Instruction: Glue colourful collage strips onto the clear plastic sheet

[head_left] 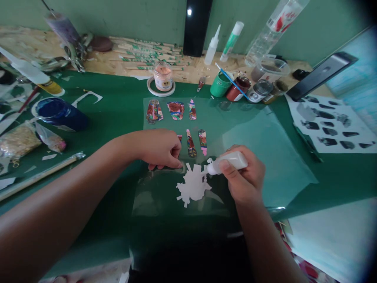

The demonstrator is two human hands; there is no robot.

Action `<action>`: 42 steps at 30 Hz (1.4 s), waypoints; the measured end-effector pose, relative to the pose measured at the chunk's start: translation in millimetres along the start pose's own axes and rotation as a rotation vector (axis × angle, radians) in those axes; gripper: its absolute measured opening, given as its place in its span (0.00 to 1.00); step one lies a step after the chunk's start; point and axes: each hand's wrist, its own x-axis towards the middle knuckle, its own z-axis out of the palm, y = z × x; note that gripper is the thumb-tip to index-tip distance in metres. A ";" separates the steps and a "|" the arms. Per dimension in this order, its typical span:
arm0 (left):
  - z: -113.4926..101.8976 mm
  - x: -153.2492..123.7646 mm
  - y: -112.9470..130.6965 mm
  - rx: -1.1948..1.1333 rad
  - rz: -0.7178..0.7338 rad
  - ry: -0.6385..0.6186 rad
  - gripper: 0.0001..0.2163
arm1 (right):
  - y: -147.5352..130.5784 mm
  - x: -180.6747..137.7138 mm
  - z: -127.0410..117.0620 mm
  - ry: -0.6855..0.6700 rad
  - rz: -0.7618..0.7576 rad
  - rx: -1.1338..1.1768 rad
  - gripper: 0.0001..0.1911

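My right hand (246,173) grips a small white squeeze bottle (232,162), tipped so its nozzle end points left at the edge of a white paper cut-out (193,186). That cut-out has several uneven tabs and lies on a clear plastic sheet (150,200). My left hand (161,149) rests on the sheet just up and left of the paper, fingers curled and thumb low; whatever is under the fingers is hidden. Beyond the hands lie several patterned collage pieces, among them a wide one (176,110) and a narrow one (191,143). Another piece is partly covered by my left hand.
Behind stand a peach paint jar (163,78) in a tape roll, a green paint jar (220,84) and a brush (234,81). A blue paint jar (61,114) stands left, near a wooden stick (41,177). At right lies a sheet of printed dark shapes (335,122).
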 end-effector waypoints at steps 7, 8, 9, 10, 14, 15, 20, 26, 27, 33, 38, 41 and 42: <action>-0.2 0.1 0.1 0.010 0.001 0.003 0.13 | -0.9 -0.5 -0.4 -0.025 0.026 0.020 0.10; 0.0 0.2 0.0 0.011 0.005 0.002 0.13 | -0.9 -0.5 -0.6 -0.025 0.028 0.018 0.10; 0.1 0.4 -0.1 0.012 0.007 0.002 0.13 | -0.8 -0.6 -0.7 -0.022 0.025 0.018 0.10; 0.3 0.5 -0.3 0.013 0.008 0.000 0.13 | -0.5 -0.7 -0.7 -0.019 0.022 0.020 0.10; 0.9 0.5 -0.5 0.007 -0.008 -0.008 0.13 | 1.1 -0.5 -0.3 -0.007 0.002 0.027 0.11; 1.1 0.4 -0.6 0.005 -0.010 -0.009 0.13 | 1.5 -0.3 -0.1 0.000 -0.003 0.029 0.11; 1.6 0.0 -1.1 -0.001 -0.003 0.003 0.12 | 3.1 1.2 0.9 0.052 -0.031 0.035 0.10; 0.7 0.7 -0.6 0.007 -0.001 0.001 0.11 | 2.8 0.9 0.7 0.080 -0.014 0.037 0.11; 0.6 0.7 -0.6 0.008 -0.002 -0.001 0.11 | 2.6 0.8 0.7 0.082 -0.012 0.029 0.11; 0.8 0.1 -1.9 -0.004 -0.009 -0.006 0.11 | 4.5 3.2 0.7 0.121 -0.067 0.015 0.11; 1.0 0.7 -2.4 -0.003 -0.009 -0.004 0.11 | 7.8 5.5 -1.3 0.184 -0.126 -0.026 0.13; 0.9 0.8 -2.0 -0.003 -0.008 -0.004 0.11 | 7.1 5.2 -1.5 0.171 -0.082 -0.058 0.14; 0.8 0.7 -1.8 -0.003 -0.007 -0.005 0.11 | 6.7 4.9 -1.2 0.164 -0.077 -0.056 0.15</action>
